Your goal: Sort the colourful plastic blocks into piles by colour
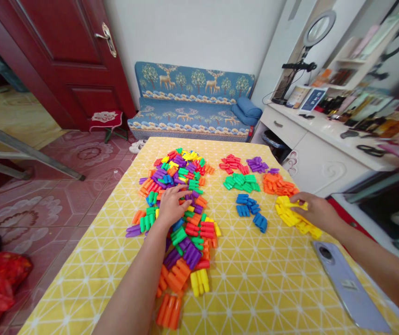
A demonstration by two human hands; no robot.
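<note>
My left hand (173, 204) lies over a long mixed pile of plastic building blocks (185, 230), its fingers stretched out and apart. The blocks look like short joined tubes in purple, green, orange, red, yellow and blue. At the right, my right hand (313, 211) is at a heap of yellow blocks (285, 211), with thumb and fingers closed on a yellow block at the heap's upper edge. Nearby lie single-colour groups: orange blocks (279, 184), blue blocks (244, 204), green blocks (242, 182), red blocks (232, 163) and purple blocks (256, 164).
A yellow cloth with white lines covers the table (241, 279). Near its right edge lies a pale phone (351, 288). Beyond stand a blue patterned sofa (192, 111), a small red stool (106, 119) and a white dresser (311, 139) crowded with items.
</note>
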